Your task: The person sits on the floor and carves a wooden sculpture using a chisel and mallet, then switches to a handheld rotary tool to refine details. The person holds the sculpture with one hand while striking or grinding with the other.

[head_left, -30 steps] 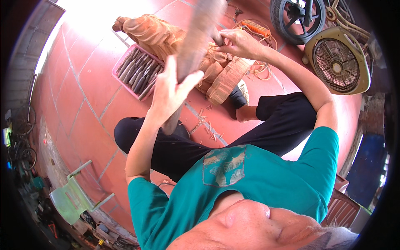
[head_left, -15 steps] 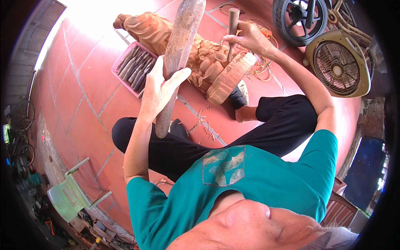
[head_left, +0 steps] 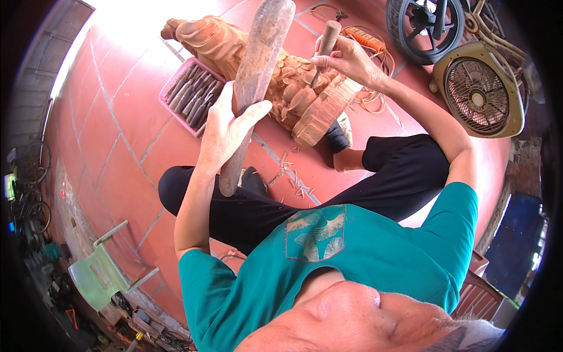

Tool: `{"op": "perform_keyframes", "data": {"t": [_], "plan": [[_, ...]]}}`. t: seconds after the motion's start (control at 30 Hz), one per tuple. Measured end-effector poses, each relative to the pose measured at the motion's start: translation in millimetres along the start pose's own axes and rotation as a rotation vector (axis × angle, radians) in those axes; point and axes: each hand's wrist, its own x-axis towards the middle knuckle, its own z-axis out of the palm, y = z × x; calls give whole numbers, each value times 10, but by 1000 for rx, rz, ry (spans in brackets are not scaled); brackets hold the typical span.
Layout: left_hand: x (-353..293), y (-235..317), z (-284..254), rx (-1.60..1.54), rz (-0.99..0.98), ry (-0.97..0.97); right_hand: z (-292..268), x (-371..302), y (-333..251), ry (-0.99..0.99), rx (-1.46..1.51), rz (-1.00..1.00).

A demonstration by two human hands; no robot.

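Observation:
My left hand (head_left: pixel 226 126) is closed around a long, flat-sided wooden mallet (head_left: pixel 267 44), its wide end pointing away from me. The narrow end hangs over my left leg. In my right hand (head_left: pixel 356 63) is a wood chisel (head_left: pixel 329 39), gripped between thumb and fingers. Its handle leans right and its blade tip meets the wood carving (head_left: pixel 296 97) near the block-like base (head_left: pixel 325 114). The carving lies on its side on the floor, with draped folds at the far left and leaf-like shapes by the base. Mallet and chisel are apart.
Left of the carving sits a pink basket (head_left: pixel 176 119) full of carving tools (head_left: pixel 193 97). Wood chips (head_left: pixel 299 186) litter the tiles between my legs. A box fan (head_left: pixel 478 94), a wheel (head_left: pixel 423 29) and an orange power strip (head_left: pixel 363 39) with cables lie right; a green chair (head_left: pixel 98 276) stands left.
The chisel's tip has shifted slightly left along the carving, and its handle now tilts more to the right. My left hand and the mallet have barely moved.

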Motion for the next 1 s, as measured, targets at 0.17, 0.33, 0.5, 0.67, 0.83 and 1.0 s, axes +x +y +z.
{"op": "perform_keyframes", "data": {"t": [0.17, 0.33, 0.5, 0.67, 0.83, 1.0], "plan": [[9, -34, 4, 9, 34, -2, -28, -16, 133, -30, 53, -25], [-19, -5, 15, 3, 16, -7, -32, -50, 88, -29, -94, -9], [-26, 2, 27, 21, 44, -9, -54, -82, 224, 26, -179, -165], [-39, 11, 37, 43, 33, -10, -3, -120, 265, 24, -146, -79], [-62, 55, 44, 45, -28, -22, 45, -200, 79, 50, -232, -359], [-62, 30, 69, 74, 44, -2, 33, -178, 116, 38, -150, -389]]}}
